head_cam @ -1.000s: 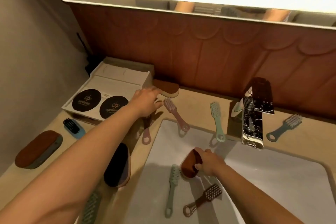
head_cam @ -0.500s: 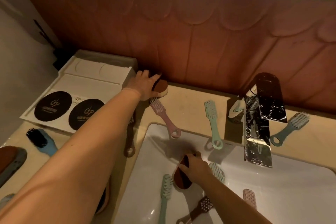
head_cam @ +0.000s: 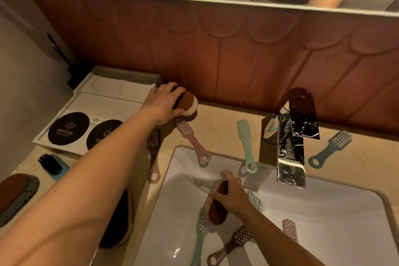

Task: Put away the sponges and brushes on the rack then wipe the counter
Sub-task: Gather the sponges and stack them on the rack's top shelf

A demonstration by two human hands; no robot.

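Observation:
My left hand (head_cam: 165, 102) grips a brown-and-cream sponge (head_cam: 190, 103) at the back of the counter, beside the white rack (head_cam: 112, 101). Down in the white sink (head_cam: 323, 222), my right hand (head_cam: 232, 195) holds a second brown sponge (head_cam: 218, 211). Several handled brushes lie about: a pink brush (head_cam: 190, 138) and a green brush (head_cam: 245, 142) on the sink's back edge, a teal brush (head_cam: 332, 147) at the right, a dark brush (head_cam: 153, 151) under my left arm, and a mint brush (head_cam: 200, 237) and a brown brush (head_cam: 233, 242) in the basin.
A chrome tap (head_cam: 291, 142) stands behind the sink. On the left counter lie a blue brush with black bristles (head_cam: 53, 166), a brown-and-grey sponge (head_cam: 17, 194) and a dark sponge (head_cam: 121, 222). Two black round pads (head_cam: 69, 128) sit on the rack's front. A tiled wall runs close behind.
My left hand reached the sponge at the wall and closed its fingers round it. My right hand kept hold of the sponge in the sink. The camera moved closer.

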